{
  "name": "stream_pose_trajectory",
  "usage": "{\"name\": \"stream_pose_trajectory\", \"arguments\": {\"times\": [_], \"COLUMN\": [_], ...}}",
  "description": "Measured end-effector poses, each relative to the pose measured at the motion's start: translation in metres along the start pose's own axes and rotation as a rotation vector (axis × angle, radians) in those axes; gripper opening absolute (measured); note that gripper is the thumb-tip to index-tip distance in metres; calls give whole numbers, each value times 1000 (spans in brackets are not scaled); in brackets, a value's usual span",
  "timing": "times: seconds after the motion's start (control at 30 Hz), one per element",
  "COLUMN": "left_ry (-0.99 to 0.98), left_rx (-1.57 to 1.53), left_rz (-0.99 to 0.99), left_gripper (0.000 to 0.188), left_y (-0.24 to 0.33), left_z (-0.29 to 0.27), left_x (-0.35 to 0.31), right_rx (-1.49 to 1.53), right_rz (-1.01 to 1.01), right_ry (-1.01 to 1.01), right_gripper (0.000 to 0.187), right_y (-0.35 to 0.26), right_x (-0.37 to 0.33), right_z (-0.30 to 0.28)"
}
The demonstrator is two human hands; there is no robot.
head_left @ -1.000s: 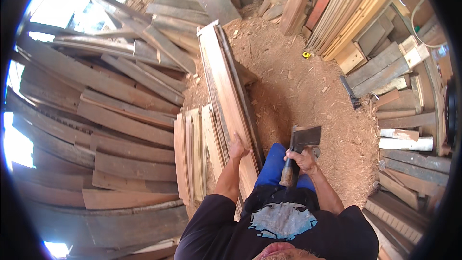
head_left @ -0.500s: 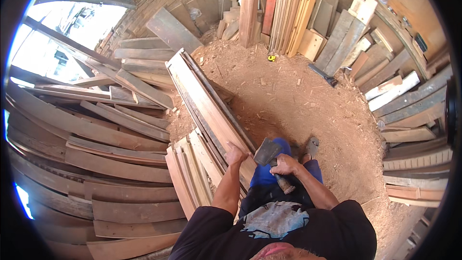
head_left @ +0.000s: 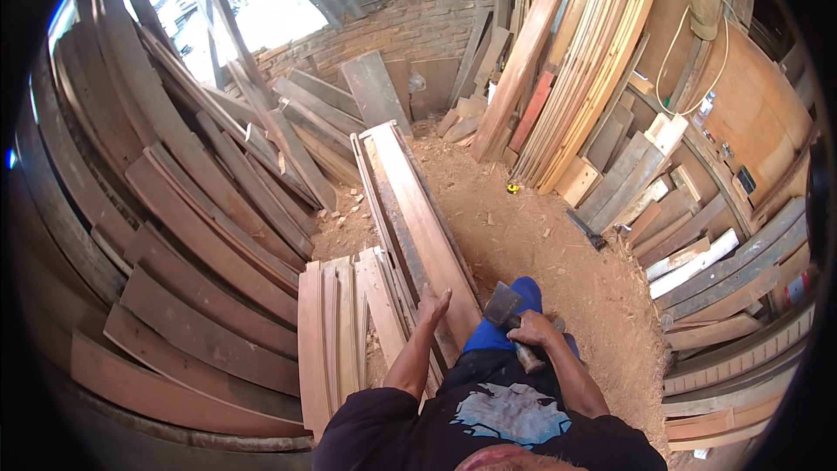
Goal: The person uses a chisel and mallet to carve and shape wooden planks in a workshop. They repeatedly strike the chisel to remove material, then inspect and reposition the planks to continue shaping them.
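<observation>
A long reddish plank (head_left: 410, 196) stretches away from my lap, lying over a darker beam with grooved edges. My left hand (head_left: 432, 303) is at the plank's near left edge, fingers stretched out and holding nothing; whether it touches the wood I cannot tell. Over my right thigh, my right hand (head_left: 534, 329) is closed round a hatchet (head_left: 503, 305). Its broad dark blade points up and left toward the plank, and the butt of its short wooden handle sticks out below my fist.
To the left lie stacked boards (head_left: 214, 323), with pale cut strips (head_left: 336, 340) nearer me. Tall planks (head_left: 602, 61) lean at the back. A yellow tape measure (head_left: 513, 188) rests on the chip-strewn ground (head_left: 571, 275), near a dark tool (head_left: 586, 228). Offcuts (head_left: 697, 262) line the right side.
My view has tilted up and turned, showing more of the back wall. My left hand has come up from lying on the plank, fingers extended. The right keeps its hold on the hatchet.
</observation>
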State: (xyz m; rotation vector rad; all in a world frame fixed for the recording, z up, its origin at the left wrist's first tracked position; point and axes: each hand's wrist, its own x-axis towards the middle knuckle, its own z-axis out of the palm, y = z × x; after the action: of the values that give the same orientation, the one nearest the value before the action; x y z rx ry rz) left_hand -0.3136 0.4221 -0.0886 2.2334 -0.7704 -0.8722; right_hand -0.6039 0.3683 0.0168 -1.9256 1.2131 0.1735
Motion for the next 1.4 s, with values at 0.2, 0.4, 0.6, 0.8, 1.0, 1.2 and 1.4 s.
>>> {"name": "stream_pose_trajectory", "arguments": {"times": [0.2, 0.4, 0.6, 0.8, 1.0, 1.2, 1.4], "left_ry": [66, 35, -73, 241, 262, 224, 335], "left_rx": [-167, -249, -345, 6, 281, 350, 523], "left_rz": [-67, -113, -13, 115, 188, -50, -10], "left_gripper": [81, 75, 74, 79, 87, 89, 91], "left_y": [-43, -50, -53, -62, 16, 57, 53], "left_z": [15, 25, 33, 27, 25, 58, 76], "left_x": [-33, -37, -25, -15, 16, 49, 51], "right_rx": [27, 58, 117, 33, 97, 61, 59], "right_rz": [-110, -146, -148, -127, -85, -74, -114], "right_ry": [31, -15, -10, -46, -33, -82, -227], "right_gripper": [56, 53, 48, 56, 62, 58, 46], "right_y": [5, -10, -7, -2, 32, 31, 24], "right_x": [6, -2, -3, -10, -6, 8, 29], "right_z": [16, 10, -8, -17, -16, -16, -33]}}
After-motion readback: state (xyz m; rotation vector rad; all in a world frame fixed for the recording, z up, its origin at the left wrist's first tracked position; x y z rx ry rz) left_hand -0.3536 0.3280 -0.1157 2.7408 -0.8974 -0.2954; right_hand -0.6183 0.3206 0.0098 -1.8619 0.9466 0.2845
